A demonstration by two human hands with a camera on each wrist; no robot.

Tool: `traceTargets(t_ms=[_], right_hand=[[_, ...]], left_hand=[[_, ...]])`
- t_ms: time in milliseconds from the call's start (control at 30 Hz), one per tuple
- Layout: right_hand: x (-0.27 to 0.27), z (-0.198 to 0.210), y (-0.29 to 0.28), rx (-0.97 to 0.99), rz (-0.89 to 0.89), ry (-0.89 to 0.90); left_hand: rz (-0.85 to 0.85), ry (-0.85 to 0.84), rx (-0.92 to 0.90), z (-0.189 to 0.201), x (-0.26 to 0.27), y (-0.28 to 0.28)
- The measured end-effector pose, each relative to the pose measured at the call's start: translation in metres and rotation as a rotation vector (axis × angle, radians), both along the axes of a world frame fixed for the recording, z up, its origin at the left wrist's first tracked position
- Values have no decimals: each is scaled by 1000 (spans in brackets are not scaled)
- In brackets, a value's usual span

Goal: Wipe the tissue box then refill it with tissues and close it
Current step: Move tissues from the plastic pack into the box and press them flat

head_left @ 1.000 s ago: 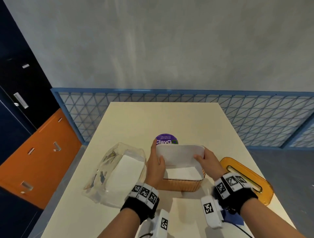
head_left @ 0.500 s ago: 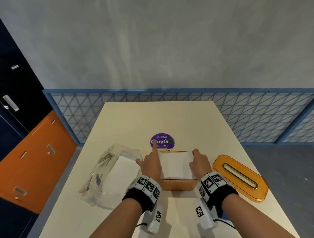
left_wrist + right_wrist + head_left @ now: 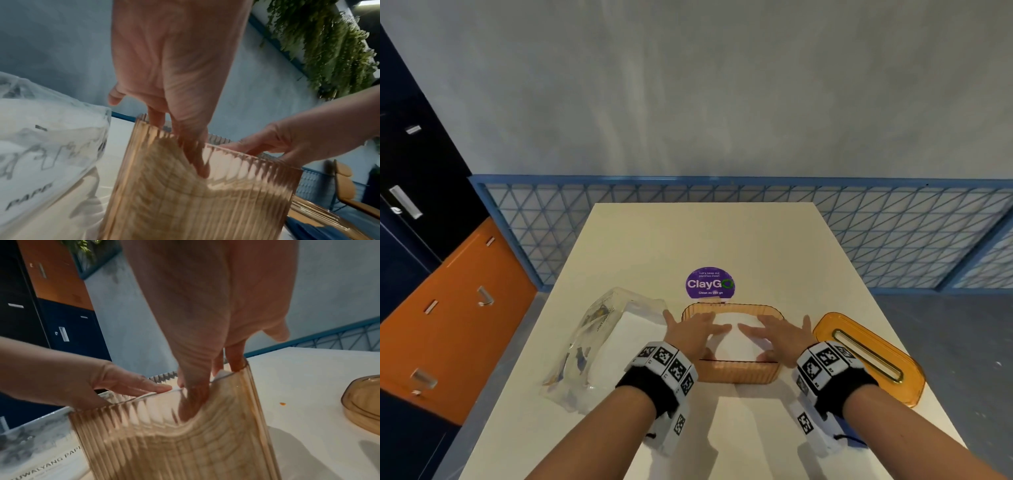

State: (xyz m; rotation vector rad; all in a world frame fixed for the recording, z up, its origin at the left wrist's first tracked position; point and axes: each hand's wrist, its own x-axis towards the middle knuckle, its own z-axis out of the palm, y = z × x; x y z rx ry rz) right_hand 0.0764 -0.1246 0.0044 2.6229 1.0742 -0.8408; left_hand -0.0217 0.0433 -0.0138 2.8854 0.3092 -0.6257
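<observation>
The amber ribbed tissue box (image 3: 738,371) (image 3: 197,203) (image 3: 180,443) stands open-topped on the cream table (image 3: 722,240). A white stack of tissues (image 3: 736,339) lies inside it. My left hand (image 3: 697,330) (image 3: 179,104) and right hand (image 3: 774,334) (image 3: 209,340) both reach into the box from above and press flat on the tissues with straight fingers. The stack dips under the fingers in both wrist views. The amber lid (image 3: 869,356) (image 3: 362,402) with a slot lies to the right of the box.
A clear plastic tissue pack (image 3: 602,346) (image 3: 47,154) with white tissues lies left of the box. A purple round sticker (image 3: 709,283) is behind it. A blue lattice railing (image 3: 893,233) runs behind the table; orange and dark lockers (image 3: 448,308) stand at left.
The tissue stack, held above the box a second ago, has gone down into it. Both hands have let go of its ends and now press flat on top.
</observation>
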Motion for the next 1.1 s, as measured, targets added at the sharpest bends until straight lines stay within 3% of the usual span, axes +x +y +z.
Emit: traceTargets(t_ms=[133,233,267,333,400,433,500,567,633,900,1100], right_hand=[[4,-3,4,-54,59,-55],[8,0,4,-30,77,-83],[9,2,2,21,73,-106],[15,3,-3,247,18,-188],[22,0,-11,475,-86,-249],[25,-2,-15,527,-142,-228],[27,-5,-20,475,-246,-100],[24,-6,-19,358,-307,17],[21,-6,-15,285,-338,63],[17,-17,-7,238,-387,38],[18,-18,-5,231,-381,37]], left_hand=[[18,-6,21,-6,2,2],[20,-104,50,2,2,2],[53,-214,21,7,-1,4],[172,-635,36,12,-11,16],[421,-942,119,5,-25,41],[571,-918,105,-1,-34,52],[764,-555,28,-19,-45,67],[737,-208,9,-37,-50,73],[673,-70,10,-53,-50,69],[671,-2,132,-70,-44,51],[688,-66,166,-64,-43,52]])
